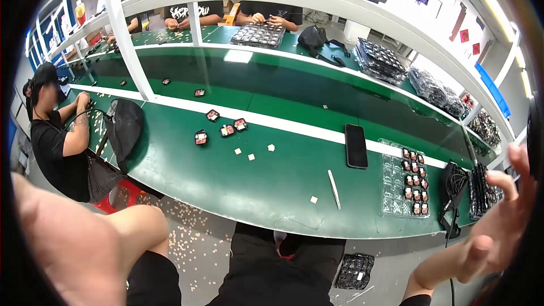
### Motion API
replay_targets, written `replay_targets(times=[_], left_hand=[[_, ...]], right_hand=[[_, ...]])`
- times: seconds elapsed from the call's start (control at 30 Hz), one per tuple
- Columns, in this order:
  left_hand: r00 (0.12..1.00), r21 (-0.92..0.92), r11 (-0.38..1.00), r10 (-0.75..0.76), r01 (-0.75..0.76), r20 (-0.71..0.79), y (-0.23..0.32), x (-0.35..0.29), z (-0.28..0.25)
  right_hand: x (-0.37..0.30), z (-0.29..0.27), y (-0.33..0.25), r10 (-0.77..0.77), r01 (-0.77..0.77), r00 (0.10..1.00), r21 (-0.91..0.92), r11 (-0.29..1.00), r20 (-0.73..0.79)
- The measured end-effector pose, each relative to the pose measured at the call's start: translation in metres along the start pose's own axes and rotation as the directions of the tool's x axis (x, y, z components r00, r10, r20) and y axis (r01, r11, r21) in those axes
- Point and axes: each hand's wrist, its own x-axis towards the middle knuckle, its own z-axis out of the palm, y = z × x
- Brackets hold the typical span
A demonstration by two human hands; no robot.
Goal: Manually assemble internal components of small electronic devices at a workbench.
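My right hand [496, 226] is raised near the right rim, its fingers apart and nothing held. It is nearest to a stack of black trays [484, 192] and a black bag with a cable [454, 187]. My left hand [68, 243] looms large and blurred at the lower left, its fingers cut off by the rim. On the green table before me stands a clear plastic tray [391, 173], its right columns filled with small black parts [416, 181]. White tweezers [334, 190] and a black phone [356, 146] lie left of it.
Several small black parts [226, 130] and pale square chips [251, 157] lie on the left half of the table [272, 192]. A black bag [124, 127] sits near a seated co-worker [59, 130]. A white shelf frame [127, 39] rises over the far side. Chips litter the floor.
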Motion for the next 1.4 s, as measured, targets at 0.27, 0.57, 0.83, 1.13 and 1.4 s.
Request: replay_targets(times=[0.27, 0.57, 0.83, 1.13, 1.4], left_hand=[[0.761, 0.450, 0.671, -0.648, 0.589, -0.030, -0.094, -0.106, 0.025], [0.499, 0.744, 0.352, -0.866, 0.567, 0.029, -0.163, -0.237, 0.013], [0.441, 0.648, 0.442, -0.880, 0.621, 0.178, -0.188, -0.231, 0.055], [0.444, 0.610, 0.468, -0.873, 0.640, 0.203, -0.174, -0.242, 0.091], [0.454, 0.554, 0.482, -0.868, 0.679, 0.200, -0.169, -0.245, 0.079]], right_hand=[[-0.142, 0.245, 0.043, 0.574, -0.669, 0.719, 0.164, 0.725, 0.393], [-0.187, 0.280, 0.041, 0.538, -0.602, 0.771, 0.116, 0.790, 0.342], [-0.200, 0.273, 0.053, 0.548, -0.631, 0.762, 0.203, 0.749, 0.345], [-0.212, 0.273, 0.052, 0.558, -0.656, 0.744, 0.237, 0.717, 0.369], [-0.199, 0.243, 0.042, 0.678, -0.697, 0.712, 0.303, 0.651, 0.183]])
